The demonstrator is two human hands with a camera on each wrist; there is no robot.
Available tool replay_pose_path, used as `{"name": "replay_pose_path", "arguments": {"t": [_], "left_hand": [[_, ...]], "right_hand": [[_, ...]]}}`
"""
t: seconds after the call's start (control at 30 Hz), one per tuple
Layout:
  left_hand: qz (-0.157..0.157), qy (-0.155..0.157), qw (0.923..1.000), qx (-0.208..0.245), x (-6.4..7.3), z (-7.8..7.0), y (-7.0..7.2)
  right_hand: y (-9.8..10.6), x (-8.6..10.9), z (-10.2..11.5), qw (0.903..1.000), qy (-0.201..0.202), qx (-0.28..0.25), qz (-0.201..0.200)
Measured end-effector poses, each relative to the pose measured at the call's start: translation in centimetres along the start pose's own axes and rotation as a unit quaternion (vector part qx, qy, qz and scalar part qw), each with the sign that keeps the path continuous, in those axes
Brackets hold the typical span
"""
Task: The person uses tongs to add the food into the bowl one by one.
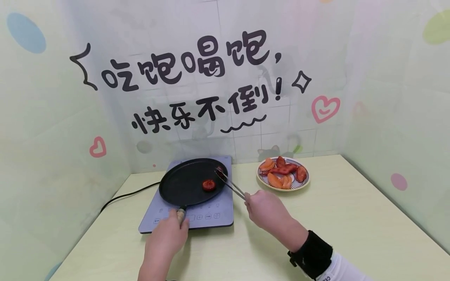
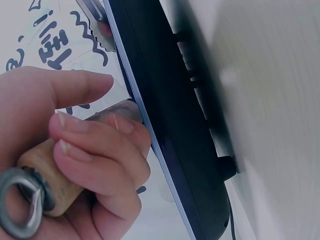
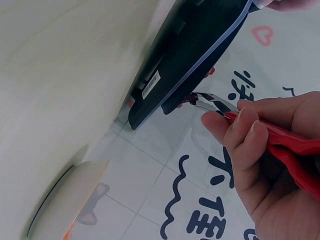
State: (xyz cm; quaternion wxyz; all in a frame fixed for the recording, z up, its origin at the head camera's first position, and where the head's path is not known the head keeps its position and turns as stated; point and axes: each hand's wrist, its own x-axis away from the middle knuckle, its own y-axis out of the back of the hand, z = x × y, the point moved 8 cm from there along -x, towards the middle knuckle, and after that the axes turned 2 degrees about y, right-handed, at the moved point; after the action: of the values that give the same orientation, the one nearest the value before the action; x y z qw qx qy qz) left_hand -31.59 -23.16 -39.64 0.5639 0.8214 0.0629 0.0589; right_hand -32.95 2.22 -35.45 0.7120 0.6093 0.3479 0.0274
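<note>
A flat black frying pan point(image 1: 183, 183) lies on a pale blue induction cooktop point(image 1: 225, 205). My left hand point(image 1: 166, 236) grips the pan's wooden handle point(image 2: 57, 167), its fingers curled round it and a metal ring showing at the end. In my right hand point(image 1: 268, 212) are tongs point(image 1: 236, 189) with red handles point(image 3: 287, 135). The tong tips reach the pan's right side, at a small dark red piece of food point(image 1: 220, 170); I cannot tell whether they pinch it. A glossy round red piece point(image 1: 208, 182) lies in the pan, left of the tips.
To the right of the cooktop, a patterned plate point(image 1: 281, 190) bears several orange and red food pieces point(image 1: 283, 169). A black cord point(image 1: 130, 193) runs off the cooktop's left side. Behind the table point(image 1: 337, 218) stands a light wall point(image 1: 197, 23) with black lettering.
</note>
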Motion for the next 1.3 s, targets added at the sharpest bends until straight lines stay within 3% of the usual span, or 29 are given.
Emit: {"name": "replay_pose_path", "arguments": {"t": [0.47,0.83,1.13,1.3], "left_hand": [[-0.004,-0.002,1.0000,0.002,0.0,-0.1,0.1],[-0.003,0.000,1.0000,0.000,0.0,0.0,0.0],[0.001,0.005,1.0000,-0.004,0.0,0.0,-0.1],[-0.004,-0.001,1.0000,-0.003,0.0,-0.1,0.0]], "right_hand": [[-0.4,-0.4,-0.3,0.9988,-0.020,-0.034,0.030],[-0.1,-0.4,-0.3,0.9984,-0.017,-0.046,0.027],[2.4,-0.6,-1.7,0.9877,-0.054,-0.146,0.013],[4.7,-0.5,-2.9,0.9832,-0.072,-0.167,-0.017]]}}
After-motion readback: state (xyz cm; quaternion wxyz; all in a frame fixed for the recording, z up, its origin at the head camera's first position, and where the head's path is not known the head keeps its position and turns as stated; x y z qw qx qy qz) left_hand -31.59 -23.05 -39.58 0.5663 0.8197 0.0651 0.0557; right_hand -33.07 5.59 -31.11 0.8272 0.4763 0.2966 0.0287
